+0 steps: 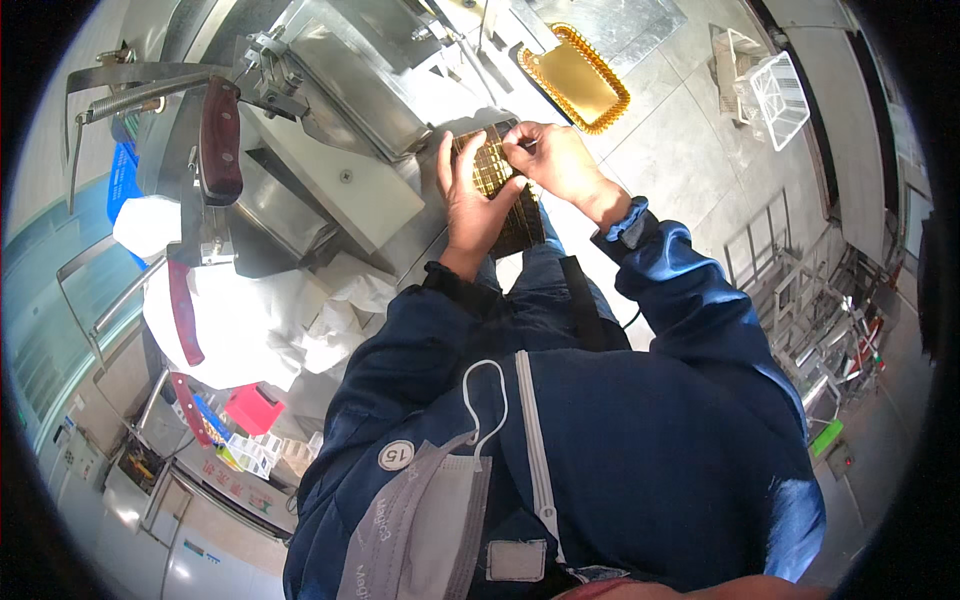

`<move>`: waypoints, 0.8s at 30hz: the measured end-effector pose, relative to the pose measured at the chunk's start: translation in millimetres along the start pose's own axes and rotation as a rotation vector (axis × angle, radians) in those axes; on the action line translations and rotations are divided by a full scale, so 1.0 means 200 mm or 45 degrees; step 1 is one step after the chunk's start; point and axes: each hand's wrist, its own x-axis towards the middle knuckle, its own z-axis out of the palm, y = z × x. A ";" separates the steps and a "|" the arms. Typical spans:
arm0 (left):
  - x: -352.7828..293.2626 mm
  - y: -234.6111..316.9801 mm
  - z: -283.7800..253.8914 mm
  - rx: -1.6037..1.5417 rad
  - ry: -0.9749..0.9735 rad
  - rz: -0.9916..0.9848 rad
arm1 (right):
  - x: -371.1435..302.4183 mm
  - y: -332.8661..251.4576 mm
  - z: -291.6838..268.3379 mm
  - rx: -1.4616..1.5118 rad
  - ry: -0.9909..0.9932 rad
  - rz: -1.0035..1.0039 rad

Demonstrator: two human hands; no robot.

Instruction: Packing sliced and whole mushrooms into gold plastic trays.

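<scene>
Above my lap is a flat, rectangular dark brown piece with a shiny gold pattern (520,226); whether it is a box or a stack of trays I cannot tell. My left hand (472,208) grips it along its left side, thumb lying across the gold face and fingers toward the far edge. At its far right edge, my right hand (562,166) is closed with thumb and forefinger pinched together. Its other fingers are curled and partly hidden. Beyond the right hand lies a gold tray with a scalloped rim (618,112), apart from both hands.
At the left stands a metal machine (350,85) with blades and dark red handles (221,140). White sheeting (225,325) hangs below it, near a pink container (254,408). White plastic baskets (778,100) sit on the tiled floor far right; metal racks (800,285) stand nearer.
</scene>
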 end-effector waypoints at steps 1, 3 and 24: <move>0.00 0.00 0.00 0.000 0.000 0.000 | 0.00 0.01 0.01 0.000 0.000 0.000; 0.00 0.01 0.00 0.038 -0.017 -0.027 | 0.00 0.04 0.01 0.104 0.052 -0.083; 0.00 0.04 -0.02 0.038 -0.028 -0.023 | 0.01 0.01 0.00 0.066 0.001 0.006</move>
